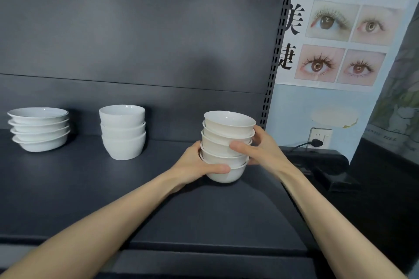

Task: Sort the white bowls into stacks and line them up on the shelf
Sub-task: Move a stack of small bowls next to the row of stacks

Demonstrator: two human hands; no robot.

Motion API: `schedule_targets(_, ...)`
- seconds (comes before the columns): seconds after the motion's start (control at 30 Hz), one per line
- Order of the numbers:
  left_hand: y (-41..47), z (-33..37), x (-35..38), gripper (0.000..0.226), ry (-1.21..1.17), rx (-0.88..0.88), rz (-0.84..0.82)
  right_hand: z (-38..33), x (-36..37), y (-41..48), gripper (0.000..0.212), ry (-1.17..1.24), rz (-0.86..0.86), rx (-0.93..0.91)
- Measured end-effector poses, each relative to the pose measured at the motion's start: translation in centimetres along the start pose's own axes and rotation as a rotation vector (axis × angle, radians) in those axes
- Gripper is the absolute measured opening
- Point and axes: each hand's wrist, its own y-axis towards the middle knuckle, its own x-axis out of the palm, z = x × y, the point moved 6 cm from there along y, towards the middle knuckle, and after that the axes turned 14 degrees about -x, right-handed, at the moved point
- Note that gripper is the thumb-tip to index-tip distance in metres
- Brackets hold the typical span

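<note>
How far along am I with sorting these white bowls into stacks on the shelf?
Done: a stack of shallow bowls and a stack of deeper bowls stand apart at the back of the shelf. In hand: your left hand and right hand grip a third stack, nearer the front on the right. Left: line it up with the others. No loose bowls show.

Three deep bowls (123, 133) are stacked on the shelf (90, 188). Four shallow ones (38, 129) are piled left of them, and five smaller bowls (217, 142) are stacked kinda crooked to their right.
</note>
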Motion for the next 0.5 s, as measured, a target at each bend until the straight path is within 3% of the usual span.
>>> schedule_targets(0.07,-1.2,0.5,-1.3,0.077,0.001,0.014,0.042,-1.5,1.2,0.5,0.078,-0.011,-0.02,-0.034)
schedule_targets(0.23,-5.5,1.7,-6.3,0.062,-0.001,0.058,0.133,-6.2,6.2,1.6,0.065,0.018,-0.083,-0.114)
schedule_targets(0.4,-11.9,1.2,-13.9,0.05,-0.006,0.059,0.268,-10.2,14.7,2.4,0.071,0.042,-0.161,-0.153)
schedule_targets(0.5,-16.7,0.0,-19.6,0.064,0.034,0.032,0.348,-12.9,21.8,2.2,0.06,0.112,-0.202,-0.178)
